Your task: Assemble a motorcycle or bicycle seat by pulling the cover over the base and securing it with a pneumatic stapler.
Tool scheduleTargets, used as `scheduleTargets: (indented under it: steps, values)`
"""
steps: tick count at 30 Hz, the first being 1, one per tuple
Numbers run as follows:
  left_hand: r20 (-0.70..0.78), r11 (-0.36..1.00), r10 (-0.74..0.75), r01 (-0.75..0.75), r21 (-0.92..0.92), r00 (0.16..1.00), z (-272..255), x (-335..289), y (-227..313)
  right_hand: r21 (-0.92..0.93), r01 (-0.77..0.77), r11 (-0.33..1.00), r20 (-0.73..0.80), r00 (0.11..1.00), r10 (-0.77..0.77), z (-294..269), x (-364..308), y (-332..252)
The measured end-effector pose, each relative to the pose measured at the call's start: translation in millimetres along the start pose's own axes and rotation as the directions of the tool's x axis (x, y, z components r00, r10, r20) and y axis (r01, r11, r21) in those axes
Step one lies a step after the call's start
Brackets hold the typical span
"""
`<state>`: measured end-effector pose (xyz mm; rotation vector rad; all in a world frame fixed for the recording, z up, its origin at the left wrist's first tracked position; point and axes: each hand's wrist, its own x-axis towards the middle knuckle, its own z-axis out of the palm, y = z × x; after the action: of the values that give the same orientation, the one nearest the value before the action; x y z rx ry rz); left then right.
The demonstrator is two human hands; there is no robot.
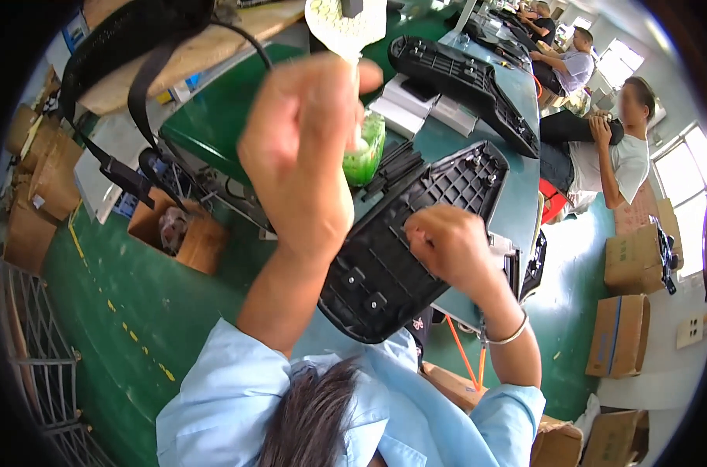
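The two hands are held apart. The left hand (303, 152) is raised and blurred, its fingers curled; whether anything is gripped cannot be told. One pale paddle-shaped thing (330, 29) with a honeycomb pattern is seen just beyond it. The right hand (450, 245) is curled over one black plastic panel (357, 253); whether anything is pinched there cannot be told. One bracelet (510, 338) is worn on the right wrist. The panel is tilted between the person's body and the table (517, 204), its ribbed side up, with two metal fittings (377, 302) seen near its lower end. Beyond it are seen one green container (361, 165), several black strips (392, 173), too crowded to be counted, and two white boxes (398, 113). More black molded plastic (450, 68) is laid farther along. Three co-workers (626, 159) are seated at the right. Printing is borne by one cardboard box (632, 258), too small to be read.
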<state>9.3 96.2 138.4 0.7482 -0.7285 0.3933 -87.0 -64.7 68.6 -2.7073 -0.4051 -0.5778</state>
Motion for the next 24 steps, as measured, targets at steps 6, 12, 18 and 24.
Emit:
scheduleTargets:
  steps: [6, 12, 18, 24]
  values:
    - [0.032, 0.946, -0.258, 0.246, 0.211, 0.966, -71, -115, -5, -0.265, 0.072, 0.962, 0.181, 0.983, -0.023, 51, -37, -17]
    - [-0.115, 0.739, -0.463, 0.455, 0.498, 0.879, -127, -199, 19, -0.581, 0.220, 0.783, 0.340, 0.940, -0.011, 58, -43, -30]
    - [-0.335, 0.521, -0.776, 0.843, 0.138, 0.534, -137, -240, 9, -0.548, 0.116, 0.829, 0.304, 0.950, 0.067, 46, -48, -33]
    - [-0.110, 0.268, -0.963, 0.884, -0.383, 0.245, -118, -233, -3, 0.127, -0.579, 0.805, -0.240, 0.770, 0.592, -16, -70, 2]
